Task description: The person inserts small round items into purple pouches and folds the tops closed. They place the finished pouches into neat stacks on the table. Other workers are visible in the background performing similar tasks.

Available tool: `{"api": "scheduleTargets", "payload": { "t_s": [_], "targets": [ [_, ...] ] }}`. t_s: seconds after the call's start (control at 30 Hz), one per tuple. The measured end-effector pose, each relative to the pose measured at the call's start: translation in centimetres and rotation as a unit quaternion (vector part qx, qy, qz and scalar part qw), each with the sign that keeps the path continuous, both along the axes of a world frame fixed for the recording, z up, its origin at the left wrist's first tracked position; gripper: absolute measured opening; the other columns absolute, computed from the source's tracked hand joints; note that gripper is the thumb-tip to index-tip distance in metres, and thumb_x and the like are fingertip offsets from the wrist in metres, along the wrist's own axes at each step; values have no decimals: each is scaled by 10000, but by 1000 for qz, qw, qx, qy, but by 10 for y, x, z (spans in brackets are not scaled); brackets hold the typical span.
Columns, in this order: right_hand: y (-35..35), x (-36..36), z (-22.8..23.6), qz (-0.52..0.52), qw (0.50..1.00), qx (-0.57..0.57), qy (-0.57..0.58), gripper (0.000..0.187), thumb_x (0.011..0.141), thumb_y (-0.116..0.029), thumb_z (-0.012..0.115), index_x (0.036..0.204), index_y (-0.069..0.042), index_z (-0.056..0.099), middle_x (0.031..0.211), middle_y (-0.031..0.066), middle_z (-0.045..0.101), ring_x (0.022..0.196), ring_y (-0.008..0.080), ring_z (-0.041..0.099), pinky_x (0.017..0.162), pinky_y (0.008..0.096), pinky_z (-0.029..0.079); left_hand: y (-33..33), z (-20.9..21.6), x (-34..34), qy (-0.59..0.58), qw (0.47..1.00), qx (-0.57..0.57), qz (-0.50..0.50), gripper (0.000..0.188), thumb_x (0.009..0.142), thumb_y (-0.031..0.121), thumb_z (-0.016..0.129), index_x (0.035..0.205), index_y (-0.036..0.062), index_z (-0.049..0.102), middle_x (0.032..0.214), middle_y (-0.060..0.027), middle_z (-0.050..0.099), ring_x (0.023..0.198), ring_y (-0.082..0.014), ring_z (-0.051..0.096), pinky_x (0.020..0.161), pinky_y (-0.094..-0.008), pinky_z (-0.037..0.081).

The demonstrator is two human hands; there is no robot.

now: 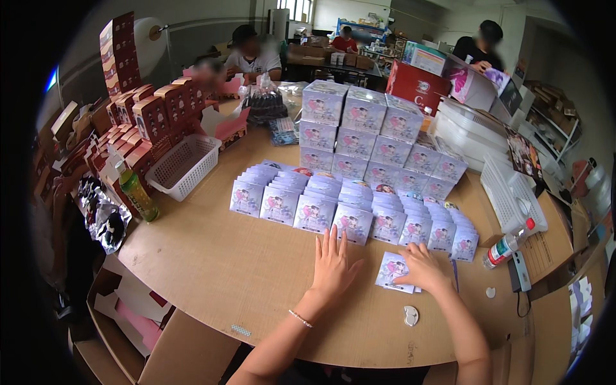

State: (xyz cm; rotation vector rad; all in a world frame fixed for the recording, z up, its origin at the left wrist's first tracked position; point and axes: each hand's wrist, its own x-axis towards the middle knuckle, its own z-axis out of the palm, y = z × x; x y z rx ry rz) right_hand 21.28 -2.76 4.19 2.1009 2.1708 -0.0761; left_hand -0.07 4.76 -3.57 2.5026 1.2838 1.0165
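Note:
My left hand point(333, 264) is open, its fingers stretched forward to the front of a row of pale purple square packets point(353, 222). Several such rows stand on edge side by side, with round coloured pieces showing behind some of them. Right of it, my right hand point(425, 267) curls its thumb and fingers over a small pile of the same square packets point(389, 272) lying flat on the brown table point(256, 276). Its fingers partly hide this pile. A silvery-white, rounded small piece point(410, 315) lies near my right forearm.
Behind the rows rises a stack of pale purple boxes point(363, 109). To the left are a white basket point(184, 168), a green bottle point(136, 192) and red-brown boxes point(160, 119). A clear bottle point(509, 244) and white crate point(510, 192) stand right. Other people work farther back.

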Motion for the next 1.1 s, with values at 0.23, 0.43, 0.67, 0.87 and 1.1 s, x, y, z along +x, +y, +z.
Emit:
{"api": "scheduleTargets", "payload": {
  "t_s": [0.23,0.43,0.67,0.87,1.1],
  "targets": [
    [-26,-27,8,1,961,175,213,235,746,-174,724,908,-33,627,915,106,587,804,298,594,700,393,485,-37,22,6,-124,974,-44,-184,435,840,282,648,1184,29,567,1027,-122,635,956,-277,584,875,-389,419],
    [-79,-42,-34,-62,807,213,547,122,808,-31,651,903,22,596,767,98,568,606,175,563,549,298,444,-35,50,0,-62,949,-58,-304,193,811,188,677,957,65,653,889,-79,654,816,-269,604,766,-382,462],
    [-136,-13,-47,-229,916,157,290,307,786,-258,705,928,-42,539,944,112,570,777,281,596,699,388,478,-55,79,-8,84,947,42,-307,148,807,174,664,939,112,636,877,-33,634,878,-240,584,818,-358,433],
    [-122,-14,-49,-169,850,110,487,228,822,-152,667,932,-18,520,756,84,621,698,192,608,621,327,475,-73,74,-3,53,958,78,-271,157,796,137,661,951,130,637,894,-25,620,937,-224,561,846,-358,409],
    [-109,-48,-49,-66,595,267,755,165,906,-17,546,1024,-13,431,856,67,567,676,111,590,548,223,452,-84,53,4,2,971,107,-215,146,795,139,662,938,149,634,856,-14,570,946,-225,535,820,-361,386]
  ]
}}
